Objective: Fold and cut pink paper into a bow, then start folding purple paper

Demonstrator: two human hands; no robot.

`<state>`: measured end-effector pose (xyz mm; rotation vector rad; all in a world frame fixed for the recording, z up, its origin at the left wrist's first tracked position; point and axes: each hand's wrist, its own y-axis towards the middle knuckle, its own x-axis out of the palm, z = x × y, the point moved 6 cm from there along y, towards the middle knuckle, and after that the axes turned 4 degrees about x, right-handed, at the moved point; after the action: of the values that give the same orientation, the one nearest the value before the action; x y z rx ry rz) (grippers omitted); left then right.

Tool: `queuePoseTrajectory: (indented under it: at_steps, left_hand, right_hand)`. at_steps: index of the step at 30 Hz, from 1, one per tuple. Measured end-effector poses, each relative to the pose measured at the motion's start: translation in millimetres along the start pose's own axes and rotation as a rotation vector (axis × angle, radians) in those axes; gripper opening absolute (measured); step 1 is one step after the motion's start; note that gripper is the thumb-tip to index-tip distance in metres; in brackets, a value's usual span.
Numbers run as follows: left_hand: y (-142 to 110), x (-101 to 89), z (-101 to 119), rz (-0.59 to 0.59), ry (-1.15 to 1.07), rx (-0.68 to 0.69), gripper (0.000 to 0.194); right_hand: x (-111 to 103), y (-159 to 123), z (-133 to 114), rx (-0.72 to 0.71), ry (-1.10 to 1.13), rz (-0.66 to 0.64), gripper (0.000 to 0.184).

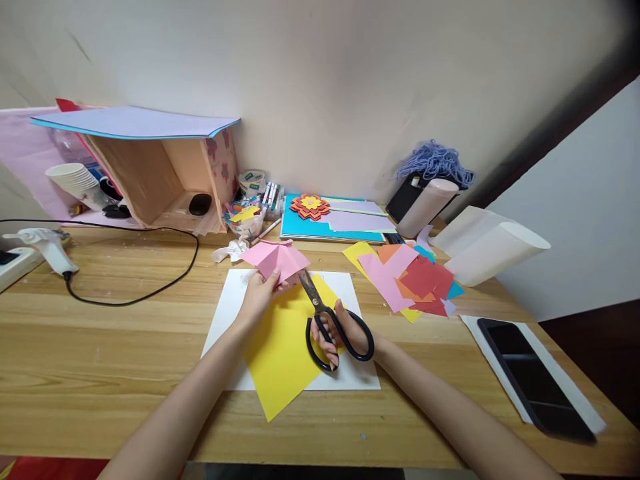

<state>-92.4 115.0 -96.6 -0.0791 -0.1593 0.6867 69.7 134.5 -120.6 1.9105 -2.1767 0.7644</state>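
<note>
A folded piece of pink paper with creases fanning across it (277, 259) is being held up above the upper part of a white sheet of paper (216, 347), and the left hand (261, 293) is pinching its lower edge between thumb and fingers. The right hand (340, 333) is grasping a pair of metal scissors with large black loop handles (317, 301), its fingers curling through the loops, while the blades are pointing up towards the right side of the pink paper. Beneath both hands, a bright yellow sheet of paper (275, 360) is lying at a slant over the white sheet and is overhanging its near edge. A crumpled white tissue (231, 251) is resting just beside the pink paper, on its left. Behind, a layered red, orange and yellow paper flower (310, 207) is lying on a blue sheet (300, 228). To the right, a loose pile of pink, orange, red, yellow and blue paper scraps (425, 277) is spreading over the light wooden table (125, 360), and a black smartphone (535, 377) is lying nearer the table's right end.
</note>
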Motion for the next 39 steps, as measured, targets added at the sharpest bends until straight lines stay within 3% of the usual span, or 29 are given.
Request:
queuePoseTrajectory:
  at_steps: [16,39]
  left_hand:
    - [-2.0,5.1,-3.7,-0.054,-0.113,-0.013,0.036]
    - [-3.6,11.1,-3.3,-0.122,-0.030,0.024,0.041]
  right_hand:
    - [-6.9,-0.3,5.9,0.031,0.032,0.033,0.076]
    - [-12.7,6.7,11.1,-0.013,0.145,0.068,0.073]
